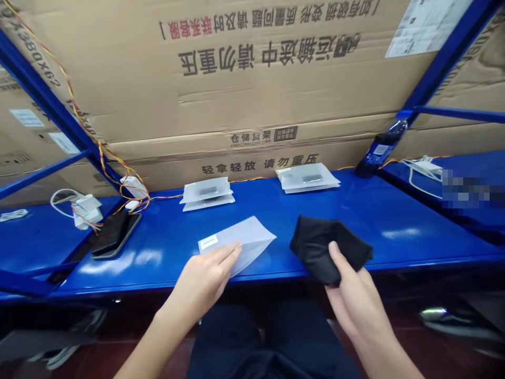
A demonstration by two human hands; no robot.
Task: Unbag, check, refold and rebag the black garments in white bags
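Observation:
My left hand [213, 271] is closed on a translucent plastic bag [250, 237] with a small white label at its left corner. The bag is tilted above the front edge of the blue shelf [165, 231], its mouth toward the right. In my right hand [353, 292] is a folded black cloth [321, 242], with the thumb pressed on top and the other fingers hidden underneath. A gap separates the cloth from the bag. Farther back lie two small stacks of similar bags, a left stack [208, 193] and a right stack [307, 177], each with a dark patch showing.
A dark bottle [381, 150] with a blue cap leans by the right post. Dark phone-like slabs [114, 234] lie at the left, near white adapters [84, 210] and tangled yellow-red wires [102, 150]. A large cardboard box [236, 105] forms the back wall.

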